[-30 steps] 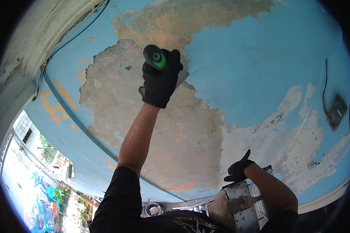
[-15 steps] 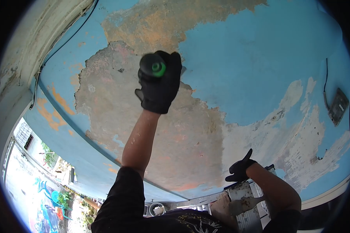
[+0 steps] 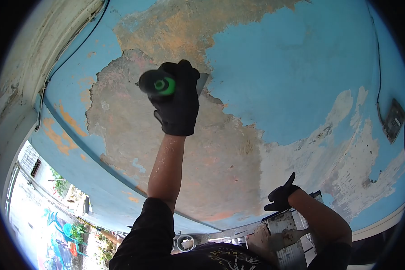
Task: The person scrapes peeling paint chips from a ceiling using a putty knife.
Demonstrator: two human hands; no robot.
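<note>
My left hand (image 3: 177,99), in a black glove, is raised to the wall and closed around a scraper with a black and green handle (image 3: 159,85). The butt of the handle faces me. A sliver of its metal blade (image 3: 203,82) shows beyond my fingers, by the broken edge of the blue paint. Behind it lies a bare patch of grey-brown plaster (image 3: 211,166). Lower right, my gloved right hand (image 3: 281,198) is open with its fingers apart, above a paint-stained metal ladder or stand (image 3: 290,256). Nothing shows in that hand.
Blue paint (image 3: 292,81) covers much of the wall, with whitish scraped areas (image 3: 301,157) at right. A cable runs down to a grey box (image 3: 393,120). Below stands a round bucket (image 3: 185,243). A flat stained tool (image 3: 285,238) lies on the stand. Plants and chairs appear lower left.
My left hand has shifted left and slightly down with the scraper, its handle tilting further left and more of the blade showing. My right hand keeps its pose.
</note>
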